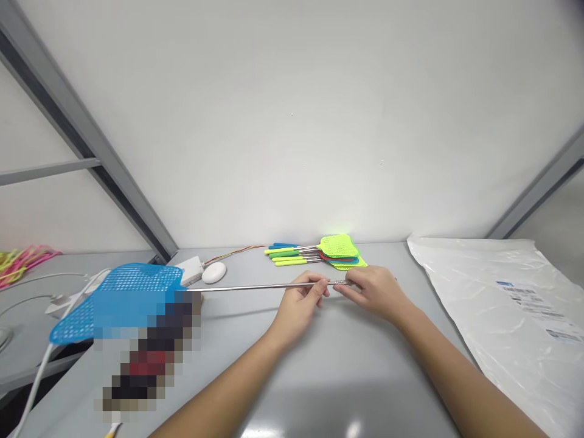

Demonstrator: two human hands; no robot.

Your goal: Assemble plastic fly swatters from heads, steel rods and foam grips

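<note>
A blue fly swatter (137, 283) with a long, thin metal rod stretches sideways above the grey table, its perforated head at the left. My left hand (303, 301) pinches the rod near its right end between thumb and fingers. Just beside it, my right hand (371, 292) is closed around the swatter's handle end; the grip itself is mostly hidden behind the fingers. Behind my hands lies a pile of fly swatters (338, 246) with yellow, green and blue handles pointing left.
At the right lies a large white plastic mailing bag (506, 316) with a printed label. A white mouse (214, 272) and a white box (190, 267) with thin wires sit left of centre. A blurred-out dark object (152, 356) lies below the swatter head. White cables (39, 383) hang at the left.
</note>
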